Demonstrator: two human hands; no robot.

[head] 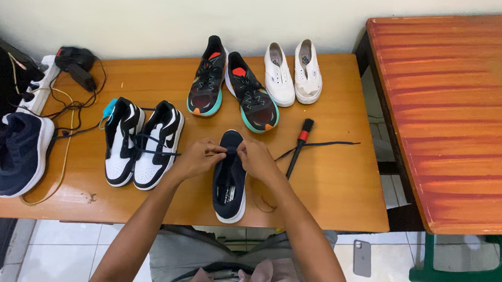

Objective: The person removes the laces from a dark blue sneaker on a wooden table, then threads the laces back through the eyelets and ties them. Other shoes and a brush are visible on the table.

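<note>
Hands meet over a navy shoe [229,183] that lies near the front edge of the wooden desk [330,188], toe pointing toward the wall. The left hand [198,158] has its fingers [218,151] pinched shut on a dark lace [315,144] at the shoe's upper eyelets. The right hand [257,158] pinches the same lace from the other side, and the two hands nearly touch above the tongue. One end of the lace trails off to the right across the desk.

Just right of the hands lies a brush [298,150] with a black handle and a red band, angled toward the wall. Left of the navy shoe stands a black-and-white pair [143,144], side by side, touching each other. Farther back sit a dark pair with teal soles [231,89] and, beside it, a white pair [294,73] close to the wall. Another navy shoe [21,153] rests at the desk's left end, near a tangle of cables [68,107] and a power strip [40,85]. An orange table [460,102] stands to the right, apart from the desk. A phone [362,258] lies on the tiled floor below.
</note>
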